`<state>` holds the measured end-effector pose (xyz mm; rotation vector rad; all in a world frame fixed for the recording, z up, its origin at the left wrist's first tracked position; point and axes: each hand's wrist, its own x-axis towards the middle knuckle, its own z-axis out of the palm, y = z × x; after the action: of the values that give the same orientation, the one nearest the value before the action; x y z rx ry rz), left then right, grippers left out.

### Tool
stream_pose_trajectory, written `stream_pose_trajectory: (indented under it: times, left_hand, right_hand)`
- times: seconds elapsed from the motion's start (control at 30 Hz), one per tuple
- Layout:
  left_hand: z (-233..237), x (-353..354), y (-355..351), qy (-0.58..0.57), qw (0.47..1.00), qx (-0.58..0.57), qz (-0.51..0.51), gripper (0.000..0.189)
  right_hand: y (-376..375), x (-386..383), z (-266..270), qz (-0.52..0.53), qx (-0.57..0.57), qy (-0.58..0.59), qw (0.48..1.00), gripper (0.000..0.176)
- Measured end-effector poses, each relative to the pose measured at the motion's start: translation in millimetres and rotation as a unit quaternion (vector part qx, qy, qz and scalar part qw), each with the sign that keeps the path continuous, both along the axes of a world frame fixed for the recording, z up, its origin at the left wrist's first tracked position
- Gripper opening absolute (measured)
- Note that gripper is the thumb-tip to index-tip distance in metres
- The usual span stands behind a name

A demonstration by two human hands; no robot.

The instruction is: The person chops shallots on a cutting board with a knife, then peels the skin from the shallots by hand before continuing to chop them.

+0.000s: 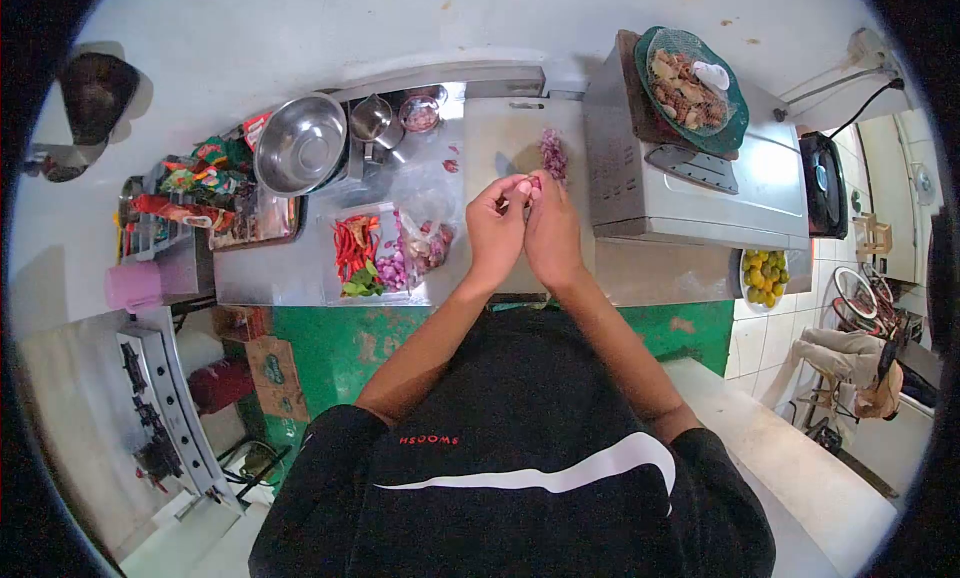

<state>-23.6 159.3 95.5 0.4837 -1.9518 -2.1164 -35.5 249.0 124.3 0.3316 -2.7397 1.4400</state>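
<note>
Both of my hands meet over a pale cutting board (490, 128), their fingertips pinched together on a small reddish shallot (535, 183). My left hand (496, 236) is closed at the shallot's left side, and my right hand (553, 236) is closed around its right side. Just beyond the fingers lies a pile of sliced shallots (552, 153). To the left, a white tray (400, 297) bears red chillies (354, 246), whole shallots (391, 271), green leaves (363, 281) and a clear plastic bag (428, 240) with contents I cannot make out well.
A large steel bowl (301, 145), a steel cup (371, 118) and a small bowl (419, 114) stand at the back left. Right of the board is a silver appliance (690, 193) topped by a green plate (738, 113). Green and yellow citrus fruits (764, 276) sit near the right edge.
</note>
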Motion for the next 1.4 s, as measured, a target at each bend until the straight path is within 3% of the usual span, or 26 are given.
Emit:
stream_pose_trajectory:
  times: [0.47, 0.57, 0.7, 0.8, 0.9, 0.97, 1.0, 1.07, 1.13, 1.27, 1.33, 1.4]
  left_hand:
    - [-4.3, -0.3, 17.3, -0.01, 0.999, -0.024, 0.022, 0.016]
    - [-14.2, 1.5, 19.2, 0.022, 0.999, 0.002, 0.044, 0.016]
    - [-21.0, -0.2, 17.8, -0.019, 0.996, 0.072, 0.058, 0.02]
    - [-31.1, -6.6, 11.6, -0.028, 0.989, 0.135, 0.047, 0.023]
    - [-35.4, -6.5, 6.1, -0.039, 0.977, 0.205, 0.039, 0.026]
    - [-43.7, -6.5, -0.3, -0.045, 0.968, 0.246, 0.037, 0.028]
    - [-57.0, -6.2, -5.2, -0.077, 0.962, 0.259, 0.038, 0.028]
    - [-76.8, -4.9, -14.7, -0.111, 0.955, 0.272, 0.039, 0.028]
    - [-90.2, -1.2, -23.5, -0.135, 0.921, 0.366, 0.008, 0.025]
    - [-108.6, 2.4, -37.2, -0.164, 0.92, 0.355, -0.019, 0.021]
    - [-115.2, 2.0, -42.0, -0.193, 0.94, 0.279, -0.038, 0.018]
    - [-120.2, 1.4, -49.3, -0.184, 0.943, 0.274, -0.053, 0.02]
  right_hand:
    - [14.7, -6.7, -16.8, 0.02, 0.019, -0.01, 1.0, 0.026]
    - [13.5, -8.1, -6.5, 0.011, 0.028, -0.031, 0.999, 0.023]
    - [11.3, -13.5, -13.1, 0.007, 0.012, 0.003, 1.0, 0.021]
    - [9.4, -21.7, -30.8, 0.008, -0.048, 0.006, 0.999, 0.021]
    - [11.1, -25.5, -48.4, 0.006, -0.109, -0.041, 0.993, 0.022]
    - [11.6, -29.7, -70.8, -0.003, -0.275, -0.192, 0.942, 0.023]
    - [12.1, -30.4, -86.8, -0.005, -0.274, -0.194, 0.942, 0.023]
    - [11.1, -30.2, -117.2, 0.003, -0.368, -0.293, 0.882, 0.024]
    - [7.9, -26.5, -126.8, 0.01, -0.316, -0.284, 0.906, 0.024]
    - [1.4, -18.5, -138.5, 0.012, -0.229, -0.239, 0.943, 0.025]
    - [-0.6, -17.2, -137.1, 0.01, -0.263, -0.285, 0.922, 0.024]
    - [-0.5, -17.1, -141.2, 0.006, -0.295, -0.328, 0.897, 0.024]
